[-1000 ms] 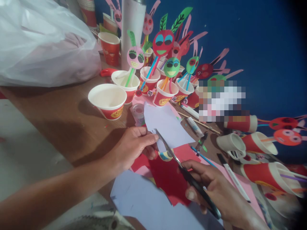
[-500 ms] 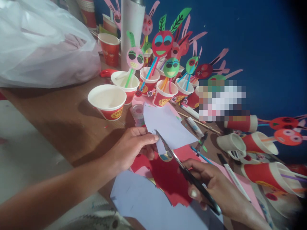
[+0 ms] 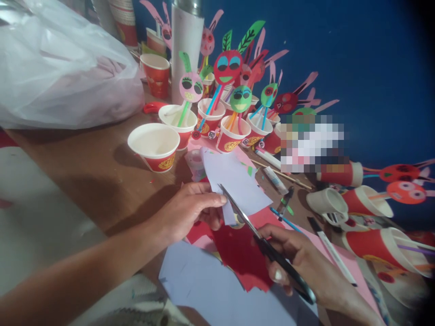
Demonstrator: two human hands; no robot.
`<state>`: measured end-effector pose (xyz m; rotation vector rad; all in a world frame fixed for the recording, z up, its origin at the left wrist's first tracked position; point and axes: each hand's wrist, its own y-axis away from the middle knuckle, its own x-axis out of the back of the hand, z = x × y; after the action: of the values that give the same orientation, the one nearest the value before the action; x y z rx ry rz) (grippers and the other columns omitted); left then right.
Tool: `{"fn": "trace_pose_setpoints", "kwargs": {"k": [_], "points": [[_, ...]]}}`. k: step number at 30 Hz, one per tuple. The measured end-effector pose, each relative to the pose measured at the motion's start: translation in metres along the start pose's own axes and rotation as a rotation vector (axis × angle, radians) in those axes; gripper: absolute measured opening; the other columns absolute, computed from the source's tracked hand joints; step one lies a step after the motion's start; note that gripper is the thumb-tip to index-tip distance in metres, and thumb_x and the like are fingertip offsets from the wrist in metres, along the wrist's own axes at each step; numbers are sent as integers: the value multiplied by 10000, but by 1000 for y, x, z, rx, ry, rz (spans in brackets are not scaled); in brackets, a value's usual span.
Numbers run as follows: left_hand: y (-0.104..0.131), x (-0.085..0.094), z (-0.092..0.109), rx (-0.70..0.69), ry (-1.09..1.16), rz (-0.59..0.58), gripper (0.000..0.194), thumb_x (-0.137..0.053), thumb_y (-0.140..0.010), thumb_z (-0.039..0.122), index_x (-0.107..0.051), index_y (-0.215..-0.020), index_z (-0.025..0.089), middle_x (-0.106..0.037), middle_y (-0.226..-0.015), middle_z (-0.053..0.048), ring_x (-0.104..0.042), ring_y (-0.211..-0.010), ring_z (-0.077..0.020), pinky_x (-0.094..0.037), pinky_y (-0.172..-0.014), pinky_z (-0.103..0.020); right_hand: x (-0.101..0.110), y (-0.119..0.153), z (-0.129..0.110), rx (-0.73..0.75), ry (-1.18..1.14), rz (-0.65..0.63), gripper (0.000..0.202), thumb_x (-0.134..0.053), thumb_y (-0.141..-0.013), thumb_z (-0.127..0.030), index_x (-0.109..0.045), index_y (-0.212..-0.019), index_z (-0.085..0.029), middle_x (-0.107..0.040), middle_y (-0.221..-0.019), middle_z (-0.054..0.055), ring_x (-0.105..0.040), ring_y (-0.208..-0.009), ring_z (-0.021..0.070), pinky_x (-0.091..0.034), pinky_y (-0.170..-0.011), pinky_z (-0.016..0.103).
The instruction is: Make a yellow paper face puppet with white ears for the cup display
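Between its thumb and fingers, my left hand pinches the edge of a pale lilac sheet of paper. My right hand is wrapped around the black handles of a pair of scissors. The blades lie across the lilac sheet, their tips close to my left thumb, and a narrow strip of the paper hangs below them. Under the hands are red paper and a larger lilac sheet.
Paper cups stand at the back, several holding paper faces on coloured straws. More cups lie tipped at the right. A white plastic bag fills the back left. A marker rests on pink paper.
The lilac sheet has tilted, its right corner shifting left and slightly down. The strip below the blades hangs lower. My hands have barely moved, and the view has shifted slightly.
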<state>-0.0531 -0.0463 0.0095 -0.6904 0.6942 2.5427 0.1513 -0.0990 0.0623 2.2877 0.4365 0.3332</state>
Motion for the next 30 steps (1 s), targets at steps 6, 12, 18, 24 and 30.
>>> {"fn": "trace_pose_setpoints", "kwargs": {"k": [6,12,18,24,30], "points": [[0,0,2,25,12,-21,110,-625,-695,203,-646,-608,138,-634,-484,10,-560,-391,-82,-417,-425,-166,3,0,4,-11,0,13,292,-628,-594,-170,-599,-885,-156,-515,-482,-86,-335,-358,26,-279,-343,144],[0,1,3,43,-17,-13,123,-616,-671,207,-633,-566,145,-623,-453,13,-566,-373,-74,-328,-363,-136,4,1,0,-41,48,18,298,-604,-581,-142,-623,-877,-158,-521,-474,-81,-328,-359,27,-273,-345,144],[8,3,9,35,-32,-32,113,-622,-671,209,-633,-576,148,-623,-480,21,-556,-400,-81,-425,-416,-163,6,0,4,-45,85,-27,229,-606,-621,-159,-637,-847,-168,-561,-519,-62,-361,-389,28,-281,-369,133],[16,3,18,98,-80,-121,114,-620,-637,210,-628,-560,126,-608,-460,3,-518,-355,-79,-423,-378,-165,3,2,-5,-11,91,-81,168,-588,-591,-158,-629,-753,-170,-552,-528,-52,-412,-408,43,-316,-397,135],[27,-2,22,178,-78,-179,115,-605,-569,210,-618,-506,115,-576,-430,4,-489,-317,-65,-369,-321,-144,0,12,-19,45,73,-182,352,-620,-545,-85,-688,-868,-207,-605,-658,-35,-437,-442,43,-329,-419,134]]}}
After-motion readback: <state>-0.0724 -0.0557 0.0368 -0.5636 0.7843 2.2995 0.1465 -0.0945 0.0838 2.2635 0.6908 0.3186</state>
